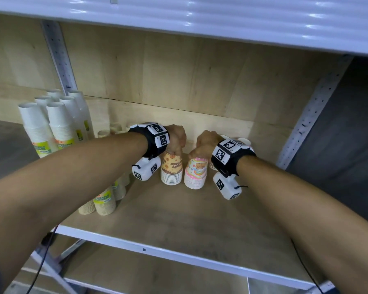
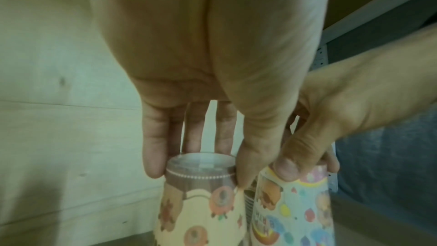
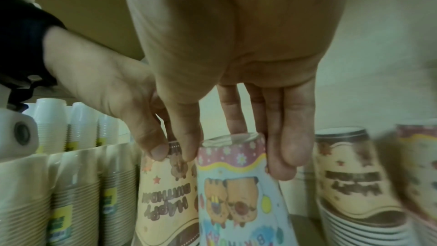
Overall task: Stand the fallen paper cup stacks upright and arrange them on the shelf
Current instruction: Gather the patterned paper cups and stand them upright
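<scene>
Two paper cup stacks stand rim-down, side by side, on the wooden shelf board. My left hand grips the top of the cream and brown birthday stack from above, thumb and fingers around its base. My right hand holds the top of the pink and blue cartoon stack in the same way. In the right wrist view the right hand pinches the pink stack, with the cream stack touching its left side.
Tall white cup stacks in clear sleeves stand at the back left, and beige stacks stand under my left forearm. More birthday stacks stand right of my right hand. An upper shelf hangs overhead. The white front rail edges the board.
</scene>
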The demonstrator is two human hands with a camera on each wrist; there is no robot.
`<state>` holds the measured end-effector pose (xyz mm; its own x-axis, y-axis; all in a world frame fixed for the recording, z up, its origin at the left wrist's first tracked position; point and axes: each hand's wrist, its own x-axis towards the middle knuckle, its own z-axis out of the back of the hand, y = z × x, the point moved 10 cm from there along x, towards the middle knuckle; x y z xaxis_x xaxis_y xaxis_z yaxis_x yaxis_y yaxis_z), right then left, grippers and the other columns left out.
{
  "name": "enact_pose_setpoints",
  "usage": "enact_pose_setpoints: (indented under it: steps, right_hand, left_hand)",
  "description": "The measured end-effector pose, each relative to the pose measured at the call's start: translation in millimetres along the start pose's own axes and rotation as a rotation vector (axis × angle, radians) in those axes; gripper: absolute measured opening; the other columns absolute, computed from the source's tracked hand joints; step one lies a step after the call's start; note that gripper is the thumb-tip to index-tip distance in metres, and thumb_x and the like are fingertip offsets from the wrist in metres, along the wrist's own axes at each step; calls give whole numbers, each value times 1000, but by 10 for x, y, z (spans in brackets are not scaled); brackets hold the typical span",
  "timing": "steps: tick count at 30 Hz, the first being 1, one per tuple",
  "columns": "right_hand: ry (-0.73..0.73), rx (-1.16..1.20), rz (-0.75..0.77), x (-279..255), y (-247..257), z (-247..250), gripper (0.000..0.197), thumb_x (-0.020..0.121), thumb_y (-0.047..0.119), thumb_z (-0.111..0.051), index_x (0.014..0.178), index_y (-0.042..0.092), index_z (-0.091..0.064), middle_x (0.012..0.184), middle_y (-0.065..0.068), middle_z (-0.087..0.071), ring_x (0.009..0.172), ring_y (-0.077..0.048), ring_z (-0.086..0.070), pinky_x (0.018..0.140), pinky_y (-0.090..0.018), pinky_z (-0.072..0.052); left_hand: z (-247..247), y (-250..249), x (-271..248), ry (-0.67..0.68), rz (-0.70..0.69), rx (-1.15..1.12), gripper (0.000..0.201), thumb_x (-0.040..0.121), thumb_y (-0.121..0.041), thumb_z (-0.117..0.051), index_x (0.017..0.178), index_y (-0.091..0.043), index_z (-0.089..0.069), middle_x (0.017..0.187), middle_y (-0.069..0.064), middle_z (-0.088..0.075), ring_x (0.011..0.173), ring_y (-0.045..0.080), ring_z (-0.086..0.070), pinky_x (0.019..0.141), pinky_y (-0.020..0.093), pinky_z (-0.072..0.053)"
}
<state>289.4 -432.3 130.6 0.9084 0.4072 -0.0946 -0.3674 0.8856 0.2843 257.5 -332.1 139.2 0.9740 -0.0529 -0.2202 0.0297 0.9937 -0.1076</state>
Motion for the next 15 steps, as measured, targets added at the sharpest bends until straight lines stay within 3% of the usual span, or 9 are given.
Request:
enact_pose_setpoints:
  steps: [2, 4, 8, 10, 12, 15]
  right_hand:
    - [-26, -16, -42, -8, -212, 78, 56, 60, 54, -80, 94, 10, -71, 86, -3, -69, 76, -20, -67, 58, -23, -47]
    - [-31, -28, -89, -54, -411, 150, 54, 61, 55, -78, 91, 10, -72, 80, -1, -68, 69, -17, -66, 56, -22, -48]
    - [-98, 2, -171, -189, -810, 317, 34, 65, 47, -80, 75, 19, -65, 84, -2, -69, 79, -21, -68, 67, -27, -55]
    - [-111, 23, -203, -234, -965, 359, 41, 59, 52, -78, 83, 20, -69, 87, -2, -71, 79, -21, -69, 69, -27, -56]
    - [-98, 21, -195, -219, -1091, 357, 57, 57, 56, -75, 101, 19, -72, 96, -4, -73, 81, -21, -69, 72, -29, -58]
    - [-130, 49, -207, -284, -1267, 410, 50, 65, 43, -80, 108, 19, -69, 102, -5, -71, 91, -24, -68, 79, -33, -58]
  left_hand:
    - [29, -193, 87, -36, -45, 20, 29, 80, -13, -75, 102, -23, -59, 97, -1, -46, 75, 12, -47, 38, 9, -34]
    - [98, -372, 148, -98, -80, 7, 33, 80, -15, -76, 106, -26, -60, 100, -3, -47, 83, 13, -49, 46, 12, -38]
    - [143, -690, 288, -166, -134, -3, 30, 81, -13, -73, 92, -26, -49, 95, -4, -42, 79, 17, -41, 46, 18, -28]
    - [145, -826, 345, -167, -160, -16, 26, 80, -15, -76, 89, -25, -54, 92, -4, -50, 77, 18, -48, 51, 19, -38]
    - [123, -927, 409, -147, -169, -55, 22, 79, -19, -78, 98, -19, -68, 99, 1, -65, 84, 17, -62, 65, 23, -50]
    - [129, -1061, 480, -184, -173, -65, 35, 80, -22, -77, 112, -12, -70, 112, 4, -66, 98, 22, -66, 69, 25, -49]
